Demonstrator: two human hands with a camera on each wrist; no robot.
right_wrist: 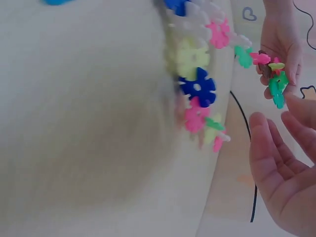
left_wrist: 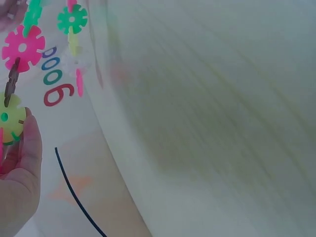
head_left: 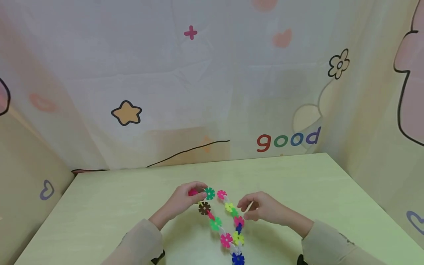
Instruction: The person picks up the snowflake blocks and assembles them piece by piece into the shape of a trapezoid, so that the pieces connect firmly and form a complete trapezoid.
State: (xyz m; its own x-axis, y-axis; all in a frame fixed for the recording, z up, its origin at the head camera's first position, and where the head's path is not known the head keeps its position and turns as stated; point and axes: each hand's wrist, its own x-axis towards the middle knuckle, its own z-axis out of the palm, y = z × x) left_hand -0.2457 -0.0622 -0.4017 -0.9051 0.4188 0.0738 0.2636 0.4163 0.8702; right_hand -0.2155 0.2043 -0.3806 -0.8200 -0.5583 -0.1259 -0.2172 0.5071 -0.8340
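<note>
A chain of notched plastic snowflake discs in several colours runs in two strands that meet near a blue disc (head_left: 238, 260) at the bottom of the head view. My left hand (head_left: 185, 197) pinches the end of the left strand, around a pink disc (head_left: 193, 192) and a teal-green disc (head_left: 210, 193). A brown disc (head_left: 204, 208) hangs just below those fingers. Close to the right strand, my right hand (head_left: 266, 208) has its fingers loosely bent, and the right wrist view shows a gap between thumb and fingers. Its nearest piece is a pink disc (head_left: 239, 221).
The pale table (head_left: 109, 213) spreads out on both sides of the hands. Behind it hangs a printed cloth (head_left: 205, 99) with a star and the word "good". Cloth also encloses the left and right sides. Part of something blue (right_wrist: 57, 1) shows at the right wrist view's top edge.
</note>
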